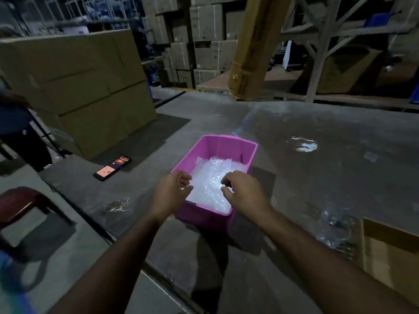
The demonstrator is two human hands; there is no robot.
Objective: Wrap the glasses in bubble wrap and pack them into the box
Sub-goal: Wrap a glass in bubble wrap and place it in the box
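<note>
Though no bare glass shows anywhere, bubble wrap [210,177] fills the pink box [229,145] at table centre, so packing looks far along; whether glasses lie inside the wrap cannot be told. Left hand [172,191] at the box's eight o'clock, right hand [242,191] at four o'clock, hovering over the rim, fingers loosely curled, holding nothing. Phone [112,168] at nine o'clock, apart.
</note>
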